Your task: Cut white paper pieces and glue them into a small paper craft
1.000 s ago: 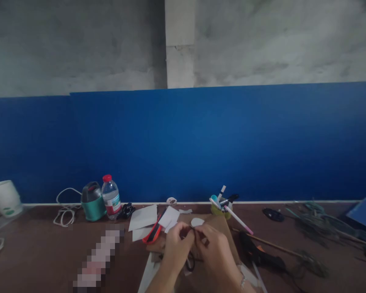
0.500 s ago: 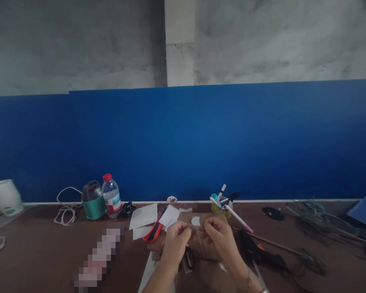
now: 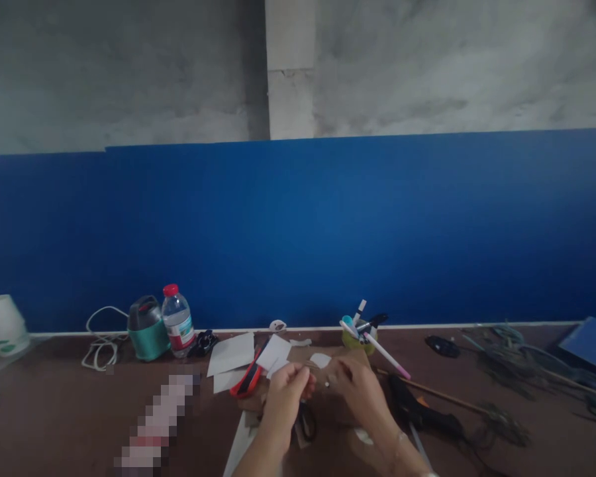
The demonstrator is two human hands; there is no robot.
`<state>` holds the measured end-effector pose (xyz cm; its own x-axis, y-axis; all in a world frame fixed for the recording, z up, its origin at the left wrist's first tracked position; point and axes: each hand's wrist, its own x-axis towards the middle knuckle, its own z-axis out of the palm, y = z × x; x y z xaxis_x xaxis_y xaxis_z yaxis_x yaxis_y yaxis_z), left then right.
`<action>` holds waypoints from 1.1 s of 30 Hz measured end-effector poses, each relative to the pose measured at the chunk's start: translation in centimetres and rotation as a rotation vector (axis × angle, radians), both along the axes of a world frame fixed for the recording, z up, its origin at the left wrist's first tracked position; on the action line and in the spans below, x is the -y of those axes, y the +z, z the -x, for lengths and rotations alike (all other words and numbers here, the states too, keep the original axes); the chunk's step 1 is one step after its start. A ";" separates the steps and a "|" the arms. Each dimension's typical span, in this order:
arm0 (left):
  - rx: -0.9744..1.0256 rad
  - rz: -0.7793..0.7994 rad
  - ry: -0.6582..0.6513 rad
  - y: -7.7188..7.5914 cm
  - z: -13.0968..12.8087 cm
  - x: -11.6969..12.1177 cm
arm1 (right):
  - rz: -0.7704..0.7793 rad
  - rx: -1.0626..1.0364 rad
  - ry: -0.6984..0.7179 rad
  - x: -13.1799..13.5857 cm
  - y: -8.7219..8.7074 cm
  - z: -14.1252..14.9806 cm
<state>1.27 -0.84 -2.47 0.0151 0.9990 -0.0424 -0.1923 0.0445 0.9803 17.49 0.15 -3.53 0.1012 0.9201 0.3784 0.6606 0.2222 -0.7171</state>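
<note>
Over a brown cardboard piece (image 3: 305,354), my left hand (image 3: 287,396) has thumb and forefinger pinched together. A thin brownish sliver shows at its fingertips, too small to name. My right hand (image 3: 365,391) is a short way to the right, fingers curled together and slightly blurred; what they hold, if anything, cannot be made out. A small white speck (image 3: 327,384) shows between the hands. Just beyond the fingertips lies a white paper scrap (image 3: 320,360). Dark scissor handles (image 3: 306,421) lie below my left hand, and another white scrap (image 3: 363,436) is under my right wrist.
Left of my hands are white paper sheets (image 3: 231,352), a red and black cutter (image 3: 248,381), a water bottle (image 3: 177,324) and a teal device (image 3: 149,338). Rightward are a pen holder (image 3: 360,338), a black glue gun (image 3: 427,414) and tangled wires (image 3: 511,358). A blue wall panel (image 3: 298,232) stands behind.
My right hand's fingers have turned and curled downward, and the white speck between the hands now shows. My left hand keeps its pinch. The view has shifted slightly.
</note>
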 end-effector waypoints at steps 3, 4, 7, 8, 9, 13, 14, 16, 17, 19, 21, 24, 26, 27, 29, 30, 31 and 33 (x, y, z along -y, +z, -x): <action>-0.086 -0.078 -0.008 0.2 0.0 0.1 | 0.076 -0.302 0.243 0.5 1.7 1.5; -0.108 -0.090 -0.008 0.3 0.0 0.1 | 0.078 -0.348 0.262 0.7 2.0 1.9; -0.144 -0.064 -0.019 0.4 -0.2 0.2 | 0.057 -0.395 0.230 1.1 2.2 2.6; -0.152 -0.052 -0.018 0.3 -0.3 0.2 | 0.051 -0.404 0.221 1.2 2.1 2.7; -0.159 -0.046 -0.013 0.1 -0.3 0.1 | 0.048 -0.422 0.220 1.2 2.1 2.7; -0.127 -0.039 0.020 -0.6 -0.5 -0.1 | 0.097 -0.538 0.251 1.2 2.3 2.6; -0.096 -0.042 0.020 -0.7 -0.5 -0.1 | 0.127 -0.554 0.264 1.2 2.5 2.5; -0.030 -0.048 -0.005 -0.6 -0.5 -0.1 | 0.176 -0.563 0.284 1.1 2.6 2.4; -0.007 -0.049 -0.025 -0.4 -0.5 -0.1 | 0.191 -0.563 0.283 1.0 2.6 2.3; -0.006 -0.046 -0.050 -0.1 -0.5 0.1 | 0.206 -0.564 0.267 0.9 2.5 2.2; -0.052 -0.057 -0.045 0.1 -0.5 0.2 | 0.207 -0.561 0.262 0.8 2.2 2.3; -0.110 -0.080 -0.012 0.0 -0.4 0.2 | 0.166 -0.577 0.250 0.7 1.8 2.5; -0.131 -0.079 -0.008 -0.3 -0.4 0.2 | 0.124 -0.610 0.232 0.8 1.6 2.7; -0.140 -0.079 -0.012 -0.4 -0.5 0.1 | 0.109 -0.628 0.229 0.8 1.5 2.9; -0.161 -0.087 -0.017 -0.7 -0.5 0.0 | 0.092 -0.642 0.232 0.8 1.2 3.0; -0.175 -0.099 -0.015 -0.8 -0.5 -0.1 | 0.087 -0.634 0.233 0.7 1.1 3.0; -0.197 -0.114 -0.008 -0.8 -0.5 -0.1 | 0.080 -0.618 0.230 0.7 1.0 3.0; -0.252 -0.146 0.002 -0.8 -0.4 -0.2 | 0.062 -0.577 0.219 0.7 0.9 2.9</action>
